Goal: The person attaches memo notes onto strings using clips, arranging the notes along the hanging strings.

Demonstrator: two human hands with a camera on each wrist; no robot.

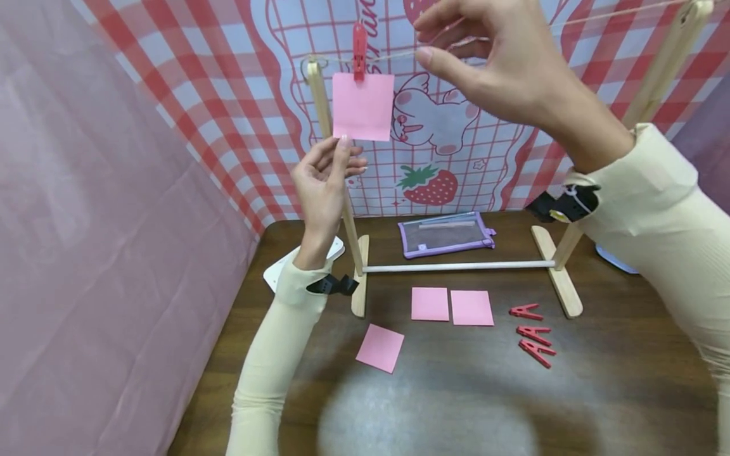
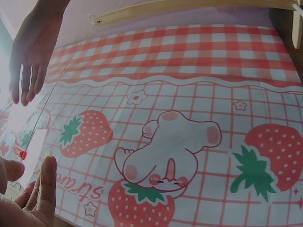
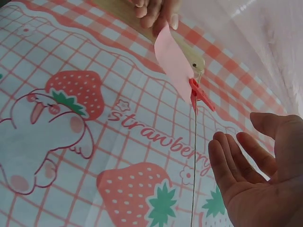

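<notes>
A square pink paper note (image 1: 363,107) hangs from a string, clipped at its top edge by a red clothespin (image 1: 359,50). At the note's lower left corner, my left hand (image 1: 327,174) pinches the edge between thumb and fingers. My right hand (image 1: 490,60) is raised to the right of the clothespin, beside the string (image 1: 399,56). Its fingers are spread loosely, with thumb and fingertips apart and nothing held. The right wrist view shows the clothespin (image 3: 200,94) gripping the note (image 3: 171,61), away from the right hand (image 3: 255,170).
A wooden stand (image 1: 349,221) with a white crossbar (image 1: 456,266) carries the string. On the brown table lie pink notes (image 1: 380,348), (image 1: 430,304), (image 1: 471,308), red clothespins (image 1: 535,334), a purple-edged mesh pouch (image 1: 447,234) and a white object (image 1: 276,269). A strawberry-patterned cloth (image 1: 433,187) hangs behind.
</notes>
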